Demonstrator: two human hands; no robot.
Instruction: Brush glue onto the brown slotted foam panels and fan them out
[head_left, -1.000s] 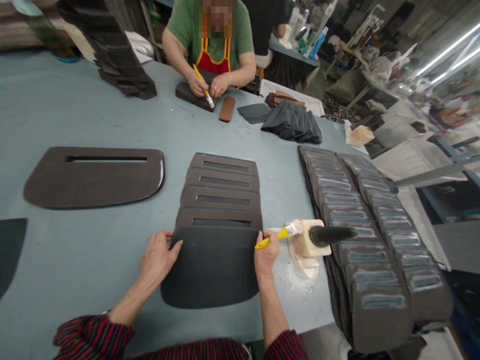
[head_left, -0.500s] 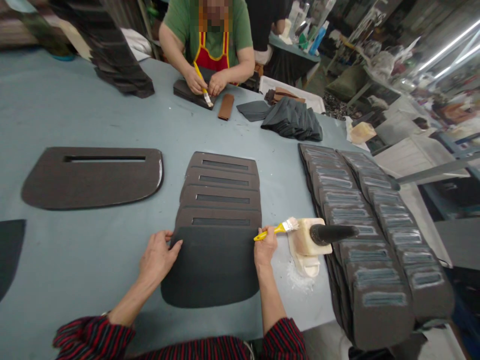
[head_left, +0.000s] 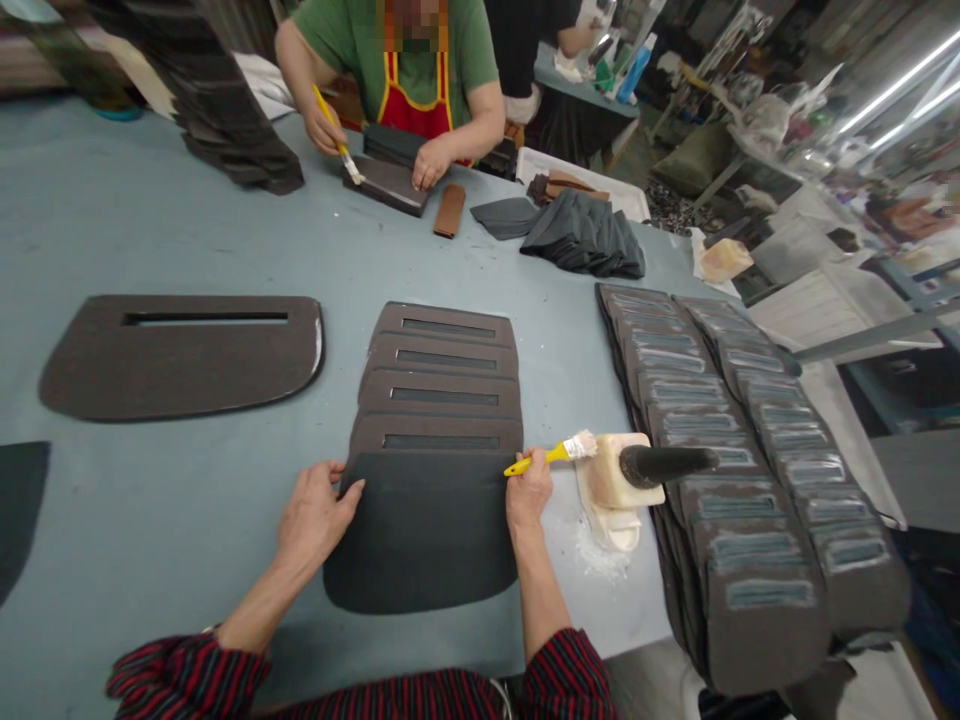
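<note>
A smooth dark panel [head_left: 424,535] lies over the near end of an overlapping row of slotted brown panels [head_left: 450,380]. My left hand [head_left: 315,510] grips its upper left edge, thumb and fingers at the corner. At the opposite edge is my right hand [head_left: 529,490], closed around a yellow-handled paintbrush [head_left: 555,456], fingers also against the panel. The brush's pale, coated bristles point right, beside a cream glue container [head_left: 606,478] with a dark cone-shaped piece [head_left: 664,467] on it.
Slotted panels with whitish glue marks [head_left: 757,600] overlap in two rows at right. A large slotted panel [head_left: 180,370] lies left. Across the blue table [head_left: 225,240], a co-worker in a red apron [head_left: 420,100] brushes a dark piece [head_left: 390,185] near stacked dark pieces [head_left: 581,235].
My hands and the dark panel have barely moved. Across the table, the co-worker's brush hand has shifted left along the piece, and a dark flap now stands raised behind it.
</note>
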